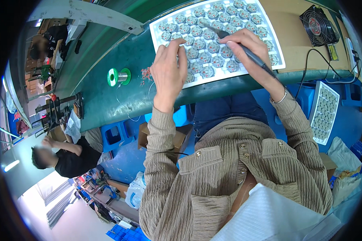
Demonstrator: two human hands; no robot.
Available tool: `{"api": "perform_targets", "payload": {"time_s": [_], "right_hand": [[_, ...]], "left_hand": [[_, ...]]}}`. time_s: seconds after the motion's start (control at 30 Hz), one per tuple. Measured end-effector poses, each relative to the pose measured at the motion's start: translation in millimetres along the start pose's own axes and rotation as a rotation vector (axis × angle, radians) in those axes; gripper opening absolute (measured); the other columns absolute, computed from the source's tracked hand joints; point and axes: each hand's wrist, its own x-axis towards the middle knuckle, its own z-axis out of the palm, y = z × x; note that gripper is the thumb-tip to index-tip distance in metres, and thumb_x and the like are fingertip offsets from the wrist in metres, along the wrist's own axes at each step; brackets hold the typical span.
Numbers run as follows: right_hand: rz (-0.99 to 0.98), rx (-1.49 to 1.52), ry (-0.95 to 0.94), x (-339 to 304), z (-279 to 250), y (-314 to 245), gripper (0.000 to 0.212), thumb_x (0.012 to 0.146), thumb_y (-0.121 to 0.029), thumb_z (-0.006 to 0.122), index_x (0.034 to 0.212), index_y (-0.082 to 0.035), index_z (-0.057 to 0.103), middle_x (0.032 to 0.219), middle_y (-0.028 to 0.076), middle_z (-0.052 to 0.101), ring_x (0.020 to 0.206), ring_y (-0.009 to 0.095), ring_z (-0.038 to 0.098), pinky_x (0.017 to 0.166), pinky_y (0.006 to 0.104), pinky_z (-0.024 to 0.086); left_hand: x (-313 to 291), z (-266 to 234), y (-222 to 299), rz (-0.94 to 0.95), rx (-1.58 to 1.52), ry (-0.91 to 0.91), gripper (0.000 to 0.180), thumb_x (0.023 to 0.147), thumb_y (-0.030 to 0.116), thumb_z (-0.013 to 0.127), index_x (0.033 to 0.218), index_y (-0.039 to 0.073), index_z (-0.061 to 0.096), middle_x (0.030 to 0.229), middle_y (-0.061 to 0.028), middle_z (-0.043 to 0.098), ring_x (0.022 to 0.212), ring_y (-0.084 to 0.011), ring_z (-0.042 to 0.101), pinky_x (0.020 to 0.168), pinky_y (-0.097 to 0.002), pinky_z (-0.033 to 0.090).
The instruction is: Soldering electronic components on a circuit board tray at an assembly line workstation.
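My right hand [249, 44] grips a soldering iron [256, 59] by its dark handle, its tip pointing up and left over a white tray [280, 60]. Rows of small round grey parts with reddish marks [213, 47] fill the tray. Over the tray's left side, my left hand [169, 68] is closed with its fingers bent. A thin strand of solder wire [150, 90] runs up to this hand; the fingers hide its end. To the left stands a green-flanged solder spool [124, 76], and small red bits [145, 74] lie between spool and hand.
A black fan [318, 26] with a cable stands on brown board at the right. Below the green bench edge [209, 89], a second filled tray [325, 112] sits at the right, near blue stools [116, 134]. Another person [74, 156] is at the left.
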Motion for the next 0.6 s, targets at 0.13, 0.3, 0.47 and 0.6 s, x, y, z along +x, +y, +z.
{"api": "perform_targets", "payload": {"time_s": [0.13,0.3,0.47,0.6], "right_hand": [[-0.193,-0.191,-0.106,0,15,-13,0.021,0.089,-0.009,0.079,0.109,-0.014,0.080,0.111,0.006,0.061,0.103,0.019,0.057,0.088,0.0302,0.046],[-0.365,-0.318,-0.181,-12,20,-25,0.020,0.084,-0.004,0.081,0.103,-0.006,0.077,0.118,0.010,0.062,0.104,0.026,0.060,0.092,0.0355,0.049],[-0.298,-0.296,-0.204,-20,16,-19,0.015,0.087,-0.009,0.080,0.102,-0.009,0.077,0.115,0.008,0.064,0.103,0.025,0.060,0.091,0.0347,0.047],[-0.227,-0.330,-0.037,-15,6,-5,0.012,0.092,-0.013,0.077,0.103,-0.008,0.077,0.116,0.009,0.065,0.104,0.024,0.061,0.091,0.0342,0.047]], "left_hand": [[-20,-3,28,0.037,-0.027,0.063,0.022,0.090,0.006,0.068,0.111,0.011,0.064,0.089,-0.0050,0.067,0.071,-0.0247,0.062,0.059,-0.0372,0.049],[-46,-1,50,-0.002,-0.104,0.104,0.017,0.088,0.008,0.070,0.102,0.013,0.062,0.087,-0.0036,0.062,0.075,-0.0238,0.059,0.058,-0.0362,0.047],[-72,-8,67,-0.110,-0.078,0.191,0.024,0.081,0.000,0.069,0.104,0.007,0.068,0.099,-0.0074,0.070,0.079,-0.0218,0.063,0.070,-0.0287,0.050],[-114,4,68,0.037,-0.290,0.456,0.022,0.074,-0.005,0.066,0.093,0.005,0.068,0.098,-0.0079,0.070,0.078,-0.0212,0.062,0.070,-0.0287,0.050]]}}
